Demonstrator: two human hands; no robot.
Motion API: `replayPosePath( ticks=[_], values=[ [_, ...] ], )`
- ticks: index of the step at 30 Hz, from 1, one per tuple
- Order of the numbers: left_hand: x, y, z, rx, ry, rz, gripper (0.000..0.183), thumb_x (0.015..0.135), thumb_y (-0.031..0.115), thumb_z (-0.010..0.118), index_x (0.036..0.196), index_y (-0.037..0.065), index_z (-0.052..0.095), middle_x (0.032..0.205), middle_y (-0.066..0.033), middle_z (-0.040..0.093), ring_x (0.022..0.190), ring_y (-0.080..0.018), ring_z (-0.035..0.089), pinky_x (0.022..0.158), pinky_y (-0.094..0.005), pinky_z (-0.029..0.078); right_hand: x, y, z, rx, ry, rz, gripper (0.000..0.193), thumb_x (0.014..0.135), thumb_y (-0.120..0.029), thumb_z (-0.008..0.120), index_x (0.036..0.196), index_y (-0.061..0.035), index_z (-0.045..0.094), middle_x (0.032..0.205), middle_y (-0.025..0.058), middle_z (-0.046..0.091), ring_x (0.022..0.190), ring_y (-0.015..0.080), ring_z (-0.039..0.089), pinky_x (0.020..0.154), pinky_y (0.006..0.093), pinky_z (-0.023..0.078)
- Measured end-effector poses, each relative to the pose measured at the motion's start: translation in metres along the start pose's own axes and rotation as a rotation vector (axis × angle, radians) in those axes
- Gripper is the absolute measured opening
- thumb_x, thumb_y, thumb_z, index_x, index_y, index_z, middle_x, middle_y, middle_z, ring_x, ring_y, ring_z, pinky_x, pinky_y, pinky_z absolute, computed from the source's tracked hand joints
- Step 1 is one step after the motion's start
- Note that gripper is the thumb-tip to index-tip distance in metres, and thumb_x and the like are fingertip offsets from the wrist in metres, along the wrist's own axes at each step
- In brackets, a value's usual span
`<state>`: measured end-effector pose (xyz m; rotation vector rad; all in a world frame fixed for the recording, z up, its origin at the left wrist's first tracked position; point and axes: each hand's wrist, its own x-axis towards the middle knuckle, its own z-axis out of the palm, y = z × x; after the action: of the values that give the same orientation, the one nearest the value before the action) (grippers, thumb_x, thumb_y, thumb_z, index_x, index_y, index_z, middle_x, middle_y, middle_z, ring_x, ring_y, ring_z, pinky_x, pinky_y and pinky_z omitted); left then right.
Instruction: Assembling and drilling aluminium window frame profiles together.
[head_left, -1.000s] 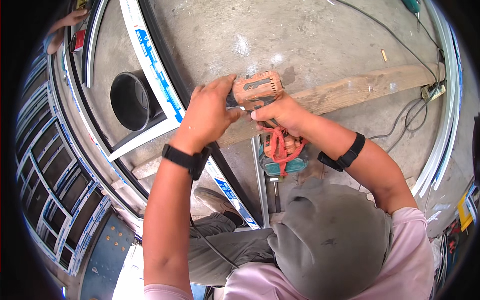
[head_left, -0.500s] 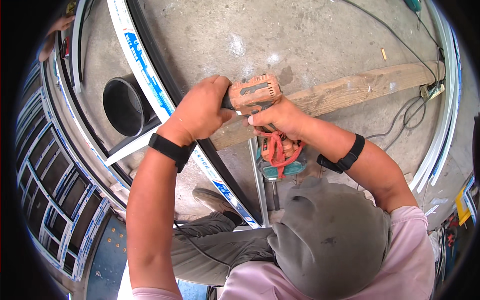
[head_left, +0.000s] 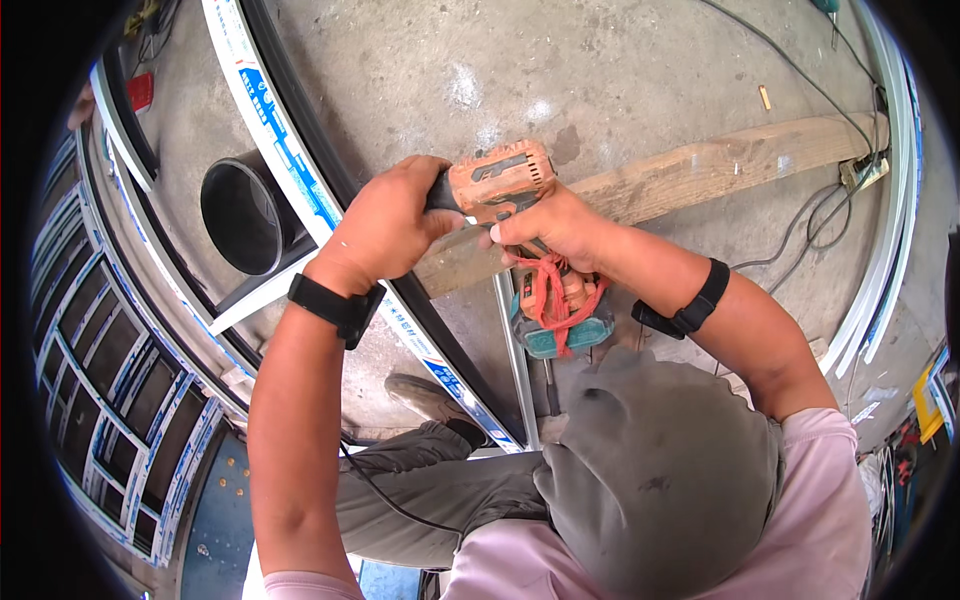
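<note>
An orange and dark cordless power driver lies across the middle, its nose pointing left toward the long profile. My right hand is closed round its handle, the thumb lying along the near side. Around the dark front end of the tool my left hand is closed, hiding the tip. Below the handle is a teal and orange battery base, with a red strip of cloth tied about it. Under my left wrist runs a long white profile with blue printed film, edged by a black strip.
A wooden board lies on the concrete floor behind the driver. Left of the profile sits a black round container. Several filmed frames stack at far left. Cables and white profiles lie right. Another person's hand shows upper left.
Both my hands and the driver have shifted slightly left, still gripped. At upper left, the other person's hand has drawn back toward the rim, and a red object there shows more fully.
</note>
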<state>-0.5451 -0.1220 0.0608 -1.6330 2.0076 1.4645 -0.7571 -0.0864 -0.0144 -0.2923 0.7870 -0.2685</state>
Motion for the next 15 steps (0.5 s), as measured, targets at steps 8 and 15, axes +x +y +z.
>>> replayPosePath(
  ticks=[8,15],
  values=[
    [-0.022,0.005,0.019,0.116,0.347,0.013,0.034,0.078,0.008,0.074,0.103,-0.002,0.054,0.095,-0.0198,0.060,0.094,-0.0362,0.060,0.083,-0.0396,0.048,0.004,0.003,0.001,-0.008,-0.004,-0.004,0.044,0.078,-0.002,0.066,0.121,0.0004,0.058,0.102,0.0121,0.065,0.083,0.0190,0.065,0.067,0.0323,0.056],
    [-0.120,-0.049,0.057,-0.852,0.721,-0.643,0.030,0.092,0.024,0.063,0.105,-0.002,0.054,0.094,-0.0090,0.059,0.088,-0.0158,0.055,0.083,-0.0306,0.044,0.000,-0.002,0.001,0.008,-0.020,-0.054,0.044,0.077,0.001,0.066,0.121,0.0024,0.057,0.108,0.0130,0.064,0.091,0.0194,0.065,0.071,0.0320,0.057]
  ],
)
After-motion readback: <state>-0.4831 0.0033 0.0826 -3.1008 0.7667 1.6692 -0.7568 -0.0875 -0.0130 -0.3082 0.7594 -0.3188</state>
